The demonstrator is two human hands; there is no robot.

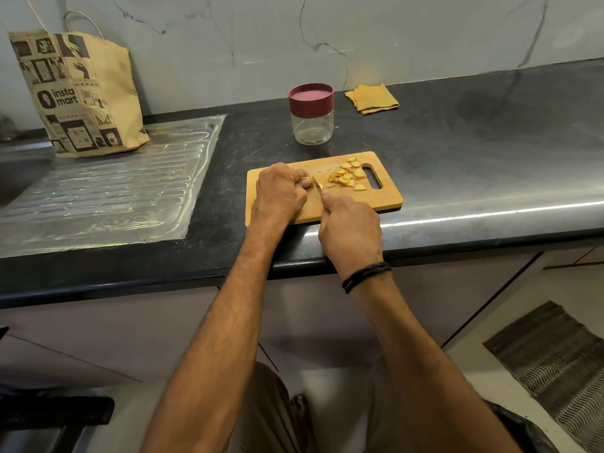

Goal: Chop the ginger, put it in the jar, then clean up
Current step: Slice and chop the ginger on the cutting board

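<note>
Head view: on the cutting board (385, 199), left hand (281, 191) curls over a mostly hidden ginger stub, right hand (351, 230) grips the knife (316, 184) beside the cut slices (348, 178); ginger is probably firm, light, slippery, so pinch it well behind the blade.

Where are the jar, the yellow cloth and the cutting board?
jar (312, 127): head view, clear glass body.
yellow cloth (372, 99): head view, its middle.
cutting board (386, 196): head view, bare near-right corner.

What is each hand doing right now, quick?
Left hand: fingers curled on the ginger piece being cut, mostly hidden.
Right hand: grips the knife.
</note>
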